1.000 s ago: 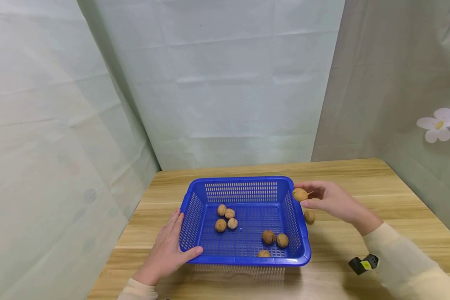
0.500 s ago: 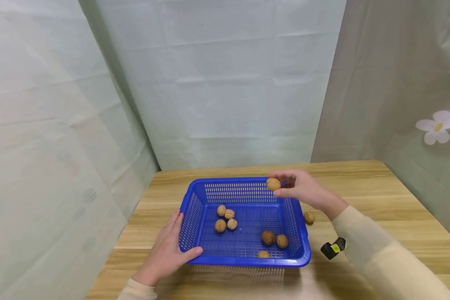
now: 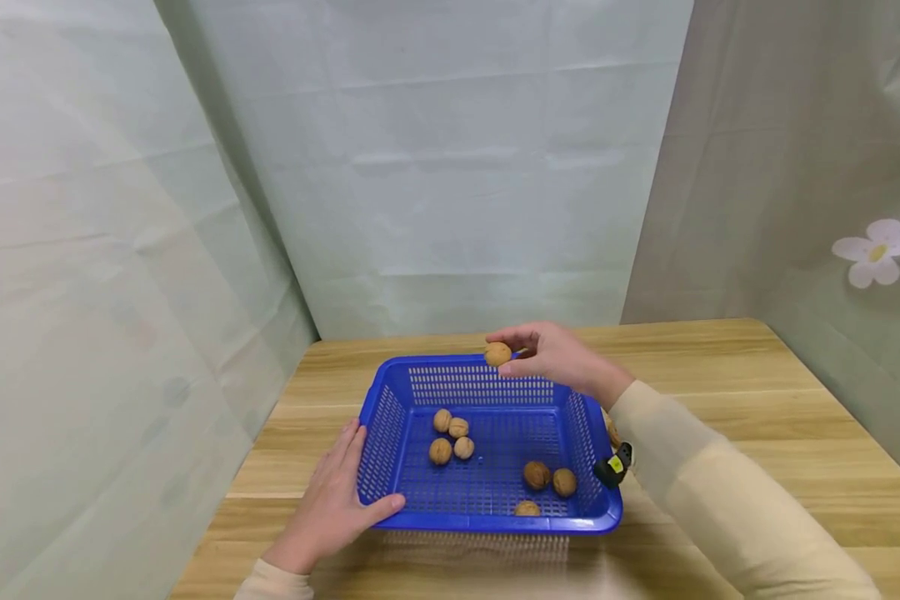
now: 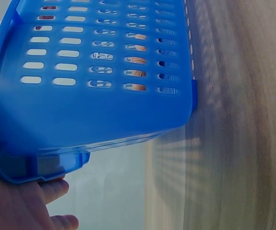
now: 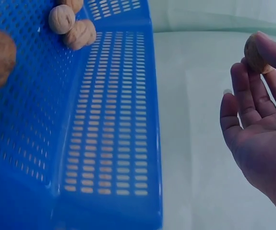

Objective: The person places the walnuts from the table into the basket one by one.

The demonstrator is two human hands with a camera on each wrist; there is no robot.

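My right hand (image 3: 551, 354) pinches a walnut (image 3: 497, 354) between thumb and fingertips, over the far rim of a blue plastic basket (image 3: 487, 523). In the right wrist view that walnut (image 5: 254, 53) shows at the fingertips, apart from the basket. My left hand (image 3: 330, 500) rests against the basket's left side, fingers extended along it and thumb on the near rim. Inside lie several walnuts: one cluster left of the middle with a walnut (image 3: 440, 452), and a looser group near the right front with a darker walnut (image 3: 537, 475).
The basket stands on a wooden table (image 3: 742, 392). Beyond its right side a walnut (image 3: 613, 431) lies on the table, partly hidden by the right sleeve. A black wrist camera (image 3: 613, 467) hangs below that sleeve. Pale cloth (image 3: 450, 167) encloses the table's back and sides.
My right hand has carried its walnut leftward and farther back, from the basket's right rim to above the far rim. The left hand, the basket and the walnuts inside have stayed in place.
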